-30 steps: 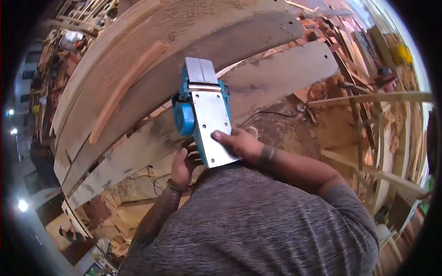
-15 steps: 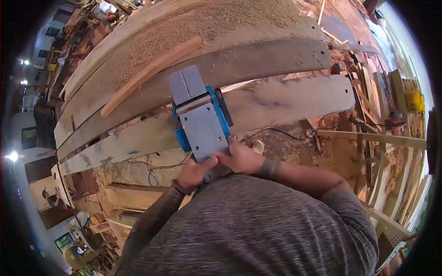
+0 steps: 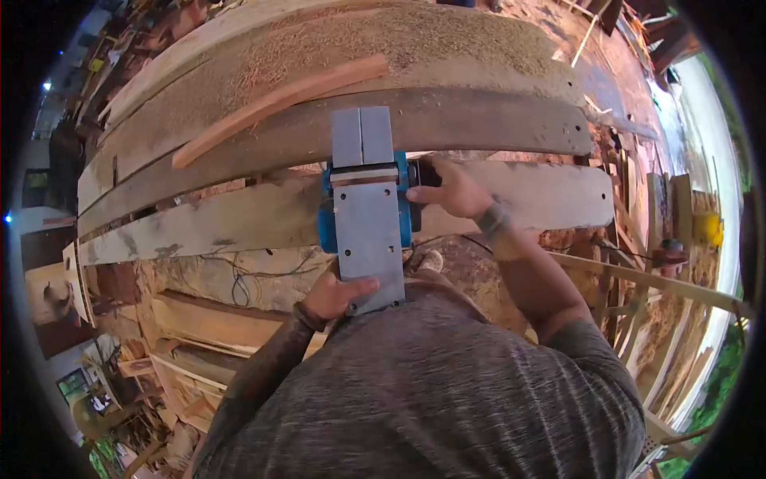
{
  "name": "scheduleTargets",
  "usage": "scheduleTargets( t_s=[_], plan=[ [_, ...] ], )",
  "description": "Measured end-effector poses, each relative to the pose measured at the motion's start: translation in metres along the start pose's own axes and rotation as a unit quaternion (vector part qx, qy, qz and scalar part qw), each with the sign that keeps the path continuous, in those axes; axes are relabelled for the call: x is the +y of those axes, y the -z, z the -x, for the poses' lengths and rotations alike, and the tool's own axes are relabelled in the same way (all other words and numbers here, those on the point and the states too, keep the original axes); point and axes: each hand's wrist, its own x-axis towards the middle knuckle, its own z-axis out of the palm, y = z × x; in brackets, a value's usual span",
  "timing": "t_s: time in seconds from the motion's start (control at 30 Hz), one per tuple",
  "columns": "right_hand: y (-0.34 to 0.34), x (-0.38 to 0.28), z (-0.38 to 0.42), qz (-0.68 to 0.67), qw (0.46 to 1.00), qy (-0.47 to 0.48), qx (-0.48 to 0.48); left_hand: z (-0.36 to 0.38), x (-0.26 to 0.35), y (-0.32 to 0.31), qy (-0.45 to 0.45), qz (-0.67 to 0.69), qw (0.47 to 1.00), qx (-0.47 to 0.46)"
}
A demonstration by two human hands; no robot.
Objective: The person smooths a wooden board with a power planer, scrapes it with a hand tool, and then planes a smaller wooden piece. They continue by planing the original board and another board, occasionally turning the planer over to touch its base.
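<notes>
1. A teal power planer is held sole-up in front of the torso, above the near pale board, with its flat metal sole turned toward the head.
2. The rear end of the sole is gripped by the left hand, with the thumb laid across the metal.
3. The right hand is placed at the planer's right side, near the cutter slot, with its thumb at the edge. Its other fingers are partly hidden, so how firmly it is closed cannot be told.
4. The split front plate is seen over the darker middle board.
5. Curled shavings are spread over the wide far board; some planing seems to have been done there. A loose reddish strip is laid slantwise across the boards.
6. No cutting appears to be under way, since the sole is faced away from the wood. Dark patches are seen on the near board; whether any planing is left cannot be judged.
</notes>
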Motion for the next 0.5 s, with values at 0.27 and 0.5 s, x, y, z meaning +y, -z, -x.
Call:
scheduleTargets(
  t_s=[0.27,0.5],
  plan=[
    [-0.007,0.0,0.004,0.133,0.988,0.068,0.024,0.001,0.013,-0.001,0.012,-0.006,1.0,-0.019],
    [-0.014,0.004,0.012,0.136,0.981,0.135,0.03,-0.003,0.004,-0.001,-0.007,0.047,0.998,-0.045]
  ],
)
